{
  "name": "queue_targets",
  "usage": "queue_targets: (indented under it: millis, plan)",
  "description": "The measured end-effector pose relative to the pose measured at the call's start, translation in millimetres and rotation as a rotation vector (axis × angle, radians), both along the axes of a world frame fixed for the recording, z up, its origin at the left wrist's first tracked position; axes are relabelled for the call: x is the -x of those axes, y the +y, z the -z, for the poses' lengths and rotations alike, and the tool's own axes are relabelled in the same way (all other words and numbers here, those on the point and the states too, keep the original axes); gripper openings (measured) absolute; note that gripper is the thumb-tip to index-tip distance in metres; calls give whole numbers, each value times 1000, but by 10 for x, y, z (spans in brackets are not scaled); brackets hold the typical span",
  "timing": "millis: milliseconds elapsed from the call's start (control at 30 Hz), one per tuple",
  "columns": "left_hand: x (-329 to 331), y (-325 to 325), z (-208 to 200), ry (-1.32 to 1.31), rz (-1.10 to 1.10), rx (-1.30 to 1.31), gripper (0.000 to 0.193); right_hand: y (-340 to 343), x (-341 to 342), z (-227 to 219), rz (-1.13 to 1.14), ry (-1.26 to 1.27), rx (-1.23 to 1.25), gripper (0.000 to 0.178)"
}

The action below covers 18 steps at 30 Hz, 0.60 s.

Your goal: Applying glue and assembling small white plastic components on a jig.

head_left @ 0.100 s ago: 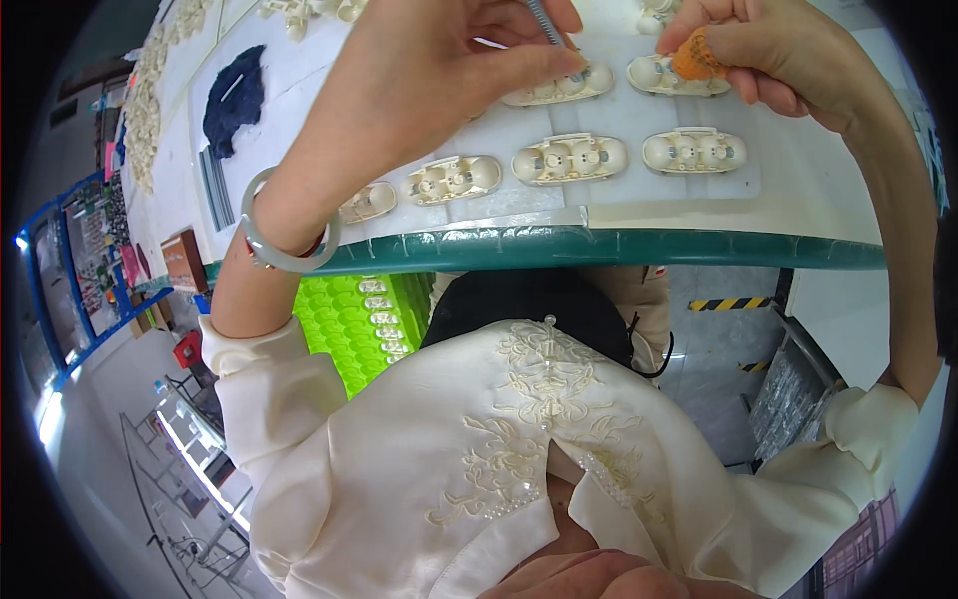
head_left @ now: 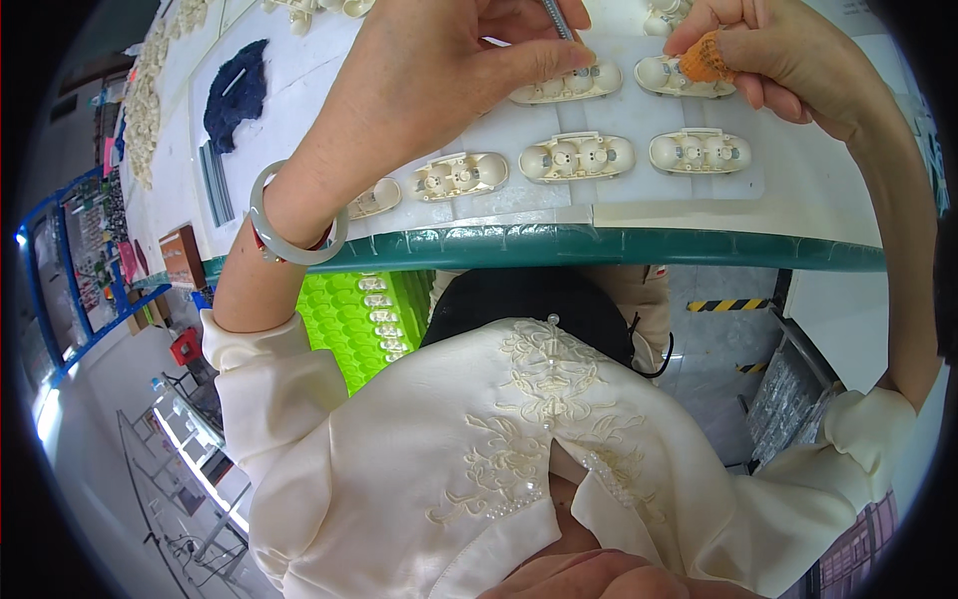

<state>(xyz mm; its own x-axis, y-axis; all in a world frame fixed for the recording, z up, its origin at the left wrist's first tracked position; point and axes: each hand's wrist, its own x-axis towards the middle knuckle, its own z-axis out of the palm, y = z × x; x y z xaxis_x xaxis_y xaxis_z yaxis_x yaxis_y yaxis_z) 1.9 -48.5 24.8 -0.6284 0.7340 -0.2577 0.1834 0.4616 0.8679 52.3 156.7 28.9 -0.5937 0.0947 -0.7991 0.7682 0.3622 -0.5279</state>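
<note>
My left hand (head_left: pixel 469 70) is closed on a thin grey ribbed rod (head_left: pixel 556 18), its fingertips over a cream plastic housing (head_left: pixel 569 86) with round ball-like parts. At the right, my right hand (head_left: pixel 788 60) has its fingers pinched together above a second housing (head_left: pixel 659 76). An orange, rough-textured cover (head_left: pixel 705 60), like a finger cot, shows at those fingertips; whatever they pinch is hidden. Nearer the table edge stand more such housings, among them a left one (head_left: pixel 459 177), a middle one (head_left: pixel 576 157) and a right one (head_left: pixel 700 152).
A dark blue cloth (head_left: pixel 238 100) lies on the white table at left, near grey strips (head_left: pixel 215 185). Loose cream parts (head_left: pixel 145 120) are heaped along the far left. The table has a green front edge (head_left: pixel 599 247). Below it is a bright green tray (head_left: pixel 334 324) holding several pieces.
The housings and hands appear slightly farther right in the picture, moving together. Both hands keep the same grip and place over the housings.
</note>
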Motion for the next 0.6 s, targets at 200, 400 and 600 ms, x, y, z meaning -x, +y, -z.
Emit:
queue_targets:
  millis: [200,400,600]
  plan:
    - [-16,21,29,144,62,-47,13,121,-95,-59,8,0,176,22]
    - [-31,11,57,257,82,-11,15,-357,3,-142,-71,231,26,21]
    - [-48,36,46,312,120,-6,12,-282,97,70,-293,173,169,16]
